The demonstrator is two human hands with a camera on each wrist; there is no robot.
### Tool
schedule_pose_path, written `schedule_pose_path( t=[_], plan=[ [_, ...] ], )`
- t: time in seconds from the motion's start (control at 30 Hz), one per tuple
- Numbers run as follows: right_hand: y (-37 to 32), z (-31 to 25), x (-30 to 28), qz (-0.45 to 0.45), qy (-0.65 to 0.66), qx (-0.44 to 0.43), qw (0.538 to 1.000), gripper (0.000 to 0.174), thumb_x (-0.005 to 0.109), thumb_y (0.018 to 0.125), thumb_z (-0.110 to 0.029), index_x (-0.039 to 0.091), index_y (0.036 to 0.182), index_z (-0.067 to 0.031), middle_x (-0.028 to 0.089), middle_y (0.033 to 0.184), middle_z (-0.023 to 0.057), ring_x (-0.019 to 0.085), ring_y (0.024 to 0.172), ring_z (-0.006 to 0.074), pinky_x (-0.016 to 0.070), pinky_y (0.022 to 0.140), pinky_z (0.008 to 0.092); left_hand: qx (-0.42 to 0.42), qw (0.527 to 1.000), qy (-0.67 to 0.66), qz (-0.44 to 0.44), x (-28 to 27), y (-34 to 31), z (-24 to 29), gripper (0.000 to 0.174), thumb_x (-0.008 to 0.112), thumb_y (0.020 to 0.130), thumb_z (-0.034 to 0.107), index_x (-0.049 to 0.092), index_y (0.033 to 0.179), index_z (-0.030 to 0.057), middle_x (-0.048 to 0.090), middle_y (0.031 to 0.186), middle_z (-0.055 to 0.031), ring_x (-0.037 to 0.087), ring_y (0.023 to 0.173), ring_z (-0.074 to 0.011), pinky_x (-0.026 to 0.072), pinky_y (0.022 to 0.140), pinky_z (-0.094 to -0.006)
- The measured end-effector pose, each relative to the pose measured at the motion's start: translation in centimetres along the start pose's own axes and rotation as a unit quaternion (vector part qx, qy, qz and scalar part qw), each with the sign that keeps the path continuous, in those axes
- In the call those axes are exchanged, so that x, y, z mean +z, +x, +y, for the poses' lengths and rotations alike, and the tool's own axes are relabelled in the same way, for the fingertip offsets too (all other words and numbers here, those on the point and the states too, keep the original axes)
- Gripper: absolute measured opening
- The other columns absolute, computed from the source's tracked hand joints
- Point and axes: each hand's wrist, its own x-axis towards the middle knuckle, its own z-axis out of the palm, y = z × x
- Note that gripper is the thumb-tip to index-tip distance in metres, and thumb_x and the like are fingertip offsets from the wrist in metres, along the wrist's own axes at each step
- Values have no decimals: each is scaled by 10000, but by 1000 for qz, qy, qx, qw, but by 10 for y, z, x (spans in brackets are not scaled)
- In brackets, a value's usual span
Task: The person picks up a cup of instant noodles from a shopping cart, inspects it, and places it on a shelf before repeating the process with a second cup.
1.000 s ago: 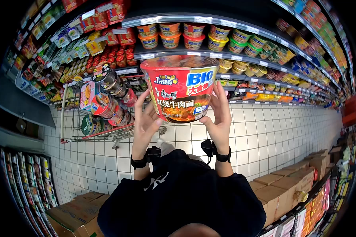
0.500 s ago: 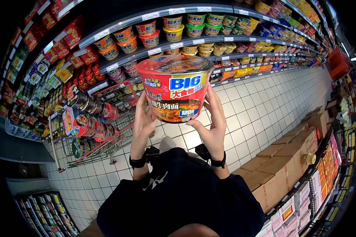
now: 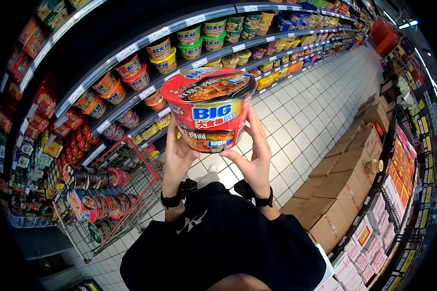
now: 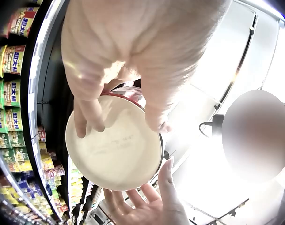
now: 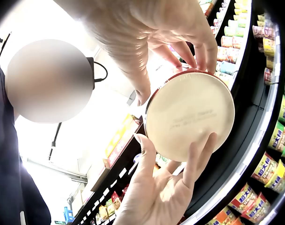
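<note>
A large red instant noodle bucket [image 3: 211, 119] with a blue "BIG" label is held up in front of the chest, its lid tilted toward the head camera. My left hand [image 3: 177, 157] grips its left side, thumb at the lower front. On the opposite side my right hand [image 3: 257, 160] holds it the same way. From below, the bucket's pale round base [image 4: 116, 145] shows in the left wrist view, with left fingertips [image 4: 91, 119] lying over its edge. The right wrist view has the same base between both hands. In the head view, most fingers are hidden behind the bucket.
A wire shopping cart [image 3: 126, 157] with several noodle buckets [image 3: 107, 206] stands at the left. Shelves [image 3: 194, 63] of noodle buckets curve along the far side. Cardboard boxes [image 3: 340, 194] line the right, beside a tiled aisle floor [image 3: 301, 111].
The view has turned right along the aisle, so shelves and cart have shifted left and down. The bucket's lid now tips more toward the head camera. Both hands keep their hold.
</note>
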Motion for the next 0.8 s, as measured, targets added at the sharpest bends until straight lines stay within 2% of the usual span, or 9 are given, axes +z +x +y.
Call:
schedule_pose_path(
  t=[0.3, 0.37, 0.63, 0.7, 0.73, 0.77, 0.8],
  plan=[
    [71, 50, -7, 27, -13, 8, 1000, 931, 850, 656, -177, 354, 1421, 11, 391, 1443, 196, 415, 1306, 310, 407, 1017, 392, -6, 1000, 24, -8, 2, 103, -24, 1079, 793, 745, 395, 98, 1477, 13, 350, 1424, -137, 417, 1281, -229, 389, 1031, -360],
    [84, 61, -6, 39, 31, 45, 998, 900, 836, 682, -155, 355, 1427, -7, 384, 1452, 179, 414, 1311, 288, 413, 1014, 394, -2, 999, 40, -14, -4, 124, -36, 1084, 798, 739, 399, 106, 1476, 10, 347, 1429, -143, 429, 1274, -233, 392, 1027, -361],
    [125, 105, -20, 69, 28, 67, 995, 852, 807, 710, -115, 360, 1430, -23, 388, 1454, 160, 430, 1303, 256, 419, 1011, 388, -36, 997, 34, -64, 0, 184, -72, 992, 777, 783, 320, 142, 1474, -1, 405, 1387, -181, 454, 1250, -241, 381, 1015, -364],
    [130, 113, -27, 89, 33, 81, 992, 791, 768, 741, -94, 374, 1423, -22, 392, 1449, 165, 436, 1297, 256, 423, 1003, 388, -43, 994, 47, -88, -4, 195, -88, 971, 763, 798, 309, 145, 1475, -14, 396, 1395, -180, 457, 1240, -231, 376, 1013, -365],
    [131, 117, -34, 95, 40, 81, 991, 684, 688, 808, -72, 383, 1418, -14, 410, 1432, 165, 440, 1291, 250, 415, 1008, 391, -75, 992, 24, -100, -2, 199, -95, 952, 748, 813, 307, 146, 1475, -21, 385, 1406, -174, 461, 1234, -226, 376, 1012, -364],
    [135, 121, -39, 101, 37, 81, 991, 684, 688, 808, -72, 383, 1418, -14, 410, 1432, 165, 440, 1291, 250, 415, 1008, 391, -107, 988, 1, -111, -3, 205, -102, 933, 733, 829, 305, 148, 1475, -28, 375, 1416, -168, 466, 1227, -221, 376, 1010, -362],
    [138, 125, -43, 124, 76, 110, 983, 637, 651, 834, -67, 390, 1413, -10, 420, 1422, 164, 441, 1289, 248, 410, 1013, 391, -100, 987, 9, -124, -4, 212, -109, 904, 710, 850, 324, 166, 1472, -41, 441, 1371, -161, 502, 1186, -218, 381, 1004, -362]
  ],
)
